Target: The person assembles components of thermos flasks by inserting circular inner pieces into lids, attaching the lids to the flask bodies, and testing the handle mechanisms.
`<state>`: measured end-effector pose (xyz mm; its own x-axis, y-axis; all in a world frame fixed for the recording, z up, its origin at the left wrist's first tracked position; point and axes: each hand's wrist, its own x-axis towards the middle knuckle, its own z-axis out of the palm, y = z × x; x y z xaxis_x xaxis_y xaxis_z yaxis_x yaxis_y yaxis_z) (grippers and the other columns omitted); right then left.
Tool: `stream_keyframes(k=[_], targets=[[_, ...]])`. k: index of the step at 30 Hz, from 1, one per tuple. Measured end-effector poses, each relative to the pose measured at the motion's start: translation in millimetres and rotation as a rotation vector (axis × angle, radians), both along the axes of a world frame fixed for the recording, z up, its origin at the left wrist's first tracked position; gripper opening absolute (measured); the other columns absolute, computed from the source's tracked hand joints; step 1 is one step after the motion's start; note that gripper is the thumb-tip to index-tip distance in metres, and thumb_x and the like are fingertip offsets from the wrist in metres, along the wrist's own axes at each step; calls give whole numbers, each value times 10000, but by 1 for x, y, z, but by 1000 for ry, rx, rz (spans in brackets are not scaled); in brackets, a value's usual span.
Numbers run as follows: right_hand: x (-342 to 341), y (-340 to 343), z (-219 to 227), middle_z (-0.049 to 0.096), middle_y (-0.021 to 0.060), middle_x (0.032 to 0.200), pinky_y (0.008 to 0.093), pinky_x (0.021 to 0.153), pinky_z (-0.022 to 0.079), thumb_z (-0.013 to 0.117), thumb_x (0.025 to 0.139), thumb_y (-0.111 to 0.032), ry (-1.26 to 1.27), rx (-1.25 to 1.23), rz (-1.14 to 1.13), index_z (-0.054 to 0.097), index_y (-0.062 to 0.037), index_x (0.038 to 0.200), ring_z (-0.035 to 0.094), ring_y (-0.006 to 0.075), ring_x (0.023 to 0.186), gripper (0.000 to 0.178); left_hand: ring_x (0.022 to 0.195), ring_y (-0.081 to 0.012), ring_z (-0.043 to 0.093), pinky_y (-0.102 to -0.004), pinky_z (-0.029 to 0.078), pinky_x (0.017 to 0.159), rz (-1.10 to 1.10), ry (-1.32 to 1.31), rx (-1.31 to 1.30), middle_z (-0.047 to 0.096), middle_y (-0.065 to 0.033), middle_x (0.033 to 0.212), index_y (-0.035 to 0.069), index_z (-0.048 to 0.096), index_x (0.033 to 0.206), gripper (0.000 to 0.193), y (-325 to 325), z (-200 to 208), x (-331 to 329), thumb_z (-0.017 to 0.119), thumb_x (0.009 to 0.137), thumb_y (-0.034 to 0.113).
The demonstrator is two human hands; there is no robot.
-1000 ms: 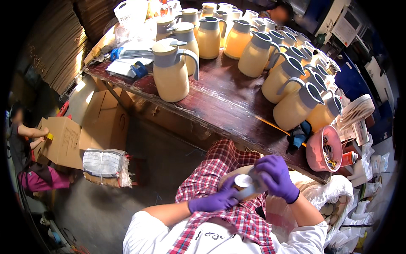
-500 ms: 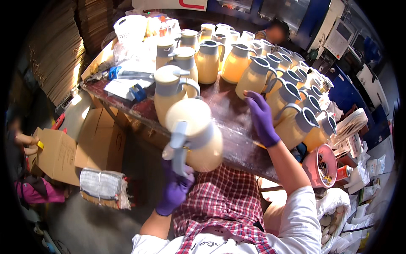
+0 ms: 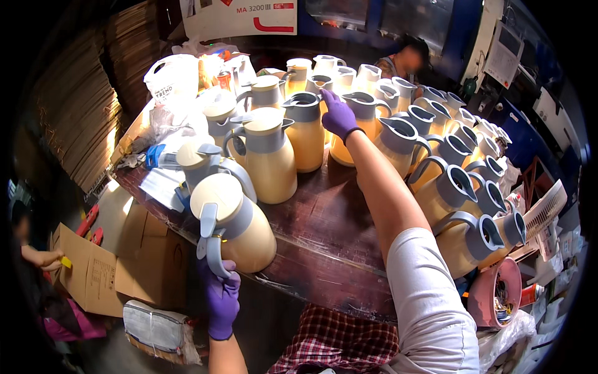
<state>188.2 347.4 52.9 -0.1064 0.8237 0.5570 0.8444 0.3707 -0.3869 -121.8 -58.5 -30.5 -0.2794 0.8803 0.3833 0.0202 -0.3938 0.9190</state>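
Note:
My left hand, in a purple glove, is closed round the grey handle of a lidded cream jug. That jug is at the table's near left edge; whether its base rests on the wood I cannot tell. My right hand, also gloved in purple, reaches across the table with fingers stretched, beside the handle side of a lidless jug. It covers that handle, so contact is unclear. More lidded jugs stand at the left, among them a tall one. Several open-topped jugs crowd the right.
The dark red table holds a white bag at its far left. A pink bin stands at the right edge. Cardboard boxes and a tied grey bundle lie below left. Another person is behind the table.
My left hand has carried the lidded jug left to the table edge. My right hand has moved from the right-hand jugs up and left to the lidless one. The view has shifted.

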Motion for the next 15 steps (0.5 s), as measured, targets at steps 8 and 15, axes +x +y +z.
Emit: stream_keyframes(k=[8, 15], targets=[[31, -112, 52, 749, 164, 1053, 430, 854, 556, 717, 824, -405, -172, -218, -134, 636, -137, 1172, 711, 357, 1009, 447, 932, -126, 538, -271, 495, 791, -56, 194, 11, 564, -50, 1210, 65, 466, 1407, 470, 57, -17, -7, 652, 978, 110], [43, -369, 28, 721, 194, 816, 489, 670, 566, 777, 825, -473, 180, -49, -289, 536, -50, 1076, 718, 394, 760, 548, 1232, -281, 538, -430, 462, 1045, 344, 400, 263, 527, -154, 1381, 16, 409, 1478, 551, 74, -49, -19, 640, 989, 120]])
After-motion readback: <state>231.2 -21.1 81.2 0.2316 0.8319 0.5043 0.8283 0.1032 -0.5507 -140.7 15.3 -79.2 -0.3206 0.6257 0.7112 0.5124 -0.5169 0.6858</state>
